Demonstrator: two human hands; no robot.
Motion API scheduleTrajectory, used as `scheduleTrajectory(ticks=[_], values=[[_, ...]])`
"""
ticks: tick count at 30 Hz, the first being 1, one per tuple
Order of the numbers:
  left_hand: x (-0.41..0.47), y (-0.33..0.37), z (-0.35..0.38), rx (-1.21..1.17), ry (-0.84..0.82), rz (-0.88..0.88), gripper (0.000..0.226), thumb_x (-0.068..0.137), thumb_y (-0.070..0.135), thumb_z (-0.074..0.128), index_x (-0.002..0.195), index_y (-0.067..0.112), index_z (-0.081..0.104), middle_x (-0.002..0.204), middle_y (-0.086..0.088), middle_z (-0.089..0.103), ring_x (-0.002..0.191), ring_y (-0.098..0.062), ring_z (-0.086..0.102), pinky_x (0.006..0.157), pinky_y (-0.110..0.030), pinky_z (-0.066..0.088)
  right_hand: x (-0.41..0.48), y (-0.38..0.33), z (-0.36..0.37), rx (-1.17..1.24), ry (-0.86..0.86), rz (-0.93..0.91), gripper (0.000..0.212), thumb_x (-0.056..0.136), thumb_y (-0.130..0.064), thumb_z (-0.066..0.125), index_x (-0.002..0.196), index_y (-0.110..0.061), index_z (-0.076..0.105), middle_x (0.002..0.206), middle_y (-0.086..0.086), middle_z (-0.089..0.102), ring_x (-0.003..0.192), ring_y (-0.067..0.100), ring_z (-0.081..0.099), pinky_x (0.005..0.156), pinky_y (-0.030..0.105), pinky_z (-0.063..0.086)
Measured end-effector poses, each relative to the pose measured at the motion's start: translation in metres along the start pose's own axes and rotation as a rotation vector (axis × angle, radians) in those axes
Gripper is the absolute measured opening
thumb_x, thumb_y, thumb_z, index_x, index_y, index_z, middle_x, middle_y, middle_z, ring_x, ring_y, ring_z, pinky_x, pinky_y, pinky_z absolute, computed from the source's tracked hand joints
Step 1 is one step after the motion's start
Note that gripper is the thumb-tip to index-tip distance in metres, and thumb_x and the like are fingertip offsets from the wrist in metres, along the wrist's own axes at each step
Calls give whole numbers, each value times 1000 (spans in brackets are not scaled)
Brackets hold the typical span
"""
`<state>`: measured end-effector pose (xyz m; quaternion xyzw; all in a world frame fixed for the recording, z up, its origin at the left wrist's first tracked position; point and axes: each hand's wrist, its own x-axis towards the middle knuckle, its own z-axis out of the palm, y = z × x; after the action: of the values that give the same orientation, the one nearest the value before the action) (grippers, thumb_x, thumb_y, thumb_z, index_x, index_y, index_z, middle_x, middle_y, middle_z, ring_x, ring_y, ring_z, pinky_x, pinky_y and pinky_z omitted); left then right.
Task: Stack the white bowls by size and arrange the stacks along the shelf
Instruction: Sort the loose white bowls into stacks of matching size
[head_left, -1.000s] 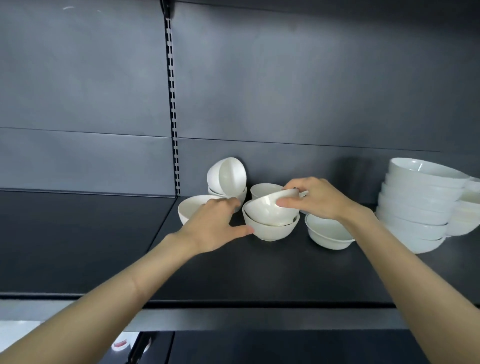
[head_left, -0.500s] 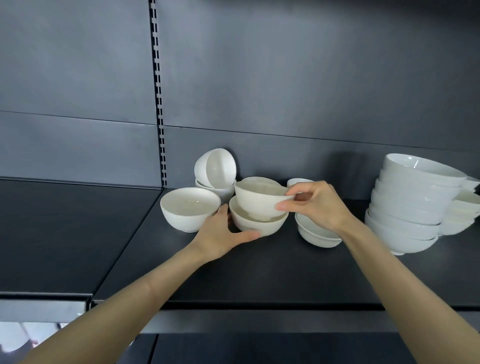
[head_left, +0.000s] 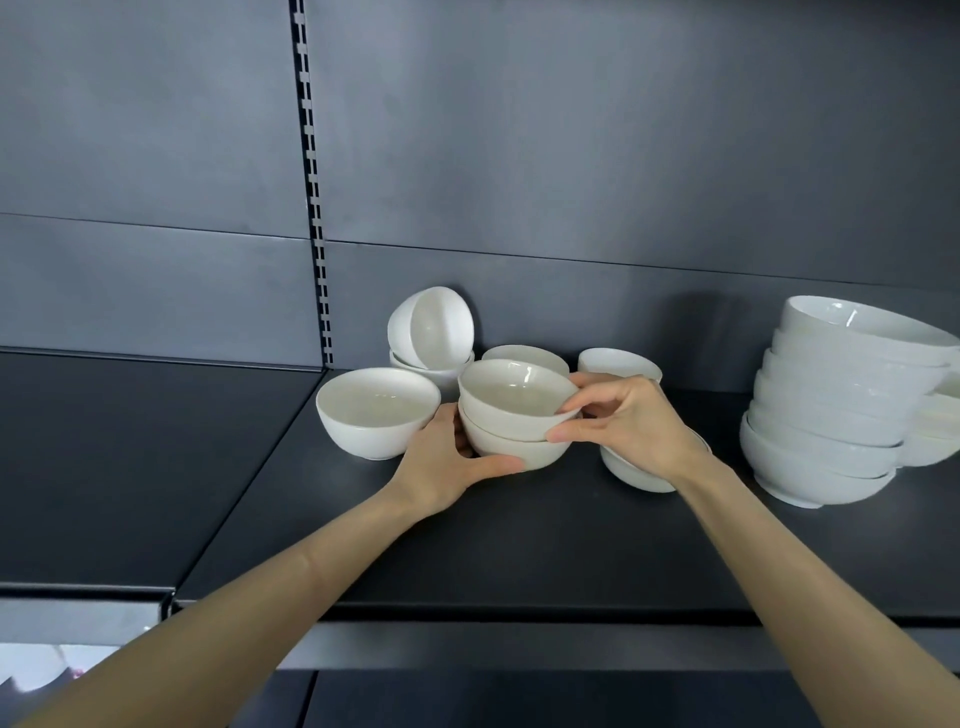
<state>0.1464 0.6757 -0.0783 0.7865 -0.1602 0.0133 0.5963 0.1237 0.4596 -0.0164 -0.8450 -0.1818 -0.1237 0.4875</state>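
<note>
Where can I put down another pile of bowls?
Bare shelf lies left of the lone bowl and along the front edge. Crowded: the back, where small bowls cluster round the left hand and right hand.

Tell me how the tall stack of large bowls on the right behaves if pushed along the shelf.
The tall stack of large bowls leans rightward toward its top, so a high push would likely tip it. The glossy glaze suggests bowls may slide on each other. With so many bowls, it is probably heavy.
</note>
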Motion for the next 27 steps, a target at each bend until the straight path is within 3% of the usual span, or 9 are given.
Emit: scheduleTrajectory(ticks=[4,9,13,15,18,21,27], values=[[-3,-1,-1,0,3,4,85,51,41,89,122,12,54,118,3,66,108,-10,64,94,-35,54,-1,-1,-2,32,-31,44,34,53,-36,87,76,-13,77,98,22,64,93,45,57,88,56,49],[-3,-2,-2,-6,8,12,68,66,20,87,124,10,53,119,0,65,108,-12,64,96,-36,52,0,-5,-6,37,-84,106,20,61,-6,87,78,-6,76,106,29,61,87,35,58,88,57,47],[-4,-2,-1,0,12,32,67,67,19,86,124,8,53,119,-1,66,107,-10,64,95,-30,53,-2,-9,-8,29,-109,114,21,62,-5,86,80,-5,76,109,30,58,97,51,54,90,58,47],[-5,-1,0,-6,11,35,66,68,17,85,125,7,53,119,-1,65,107,-8,64,93,-26,53,-3,-9,-9,22,-119,128,20,65,0,83,84,0,75,116,28,58,107,46,53,95,47,49],[-7,-1,0,-6,5,41,64,70,16,85,124,7,53,119,0,66,105,-6,65,92,-24,53,-6,-14,-11,5,-151,136,21,69,2,81,88,4,73,121,23,59,101,30,60,80,14,49],[-9,-1,0,-16,-8,44,64,70,15,84,125,6,53,119,-1,66,105,-6,65,91,-22,53,-10,-15,-12,8,-154,149,21,71,-2,81,90,3,74,122,17,59,107,27,57,77,10,46],[-15,3,-1,-10,-23,50,62,72,13,83,125,6,52,119,-2,66,103,-6,66,88,-18,53,-13,-17,-11,14,-164,176,24,69,-6,83,90,1,73,110,3,65,100,20,62,91,20,49]])
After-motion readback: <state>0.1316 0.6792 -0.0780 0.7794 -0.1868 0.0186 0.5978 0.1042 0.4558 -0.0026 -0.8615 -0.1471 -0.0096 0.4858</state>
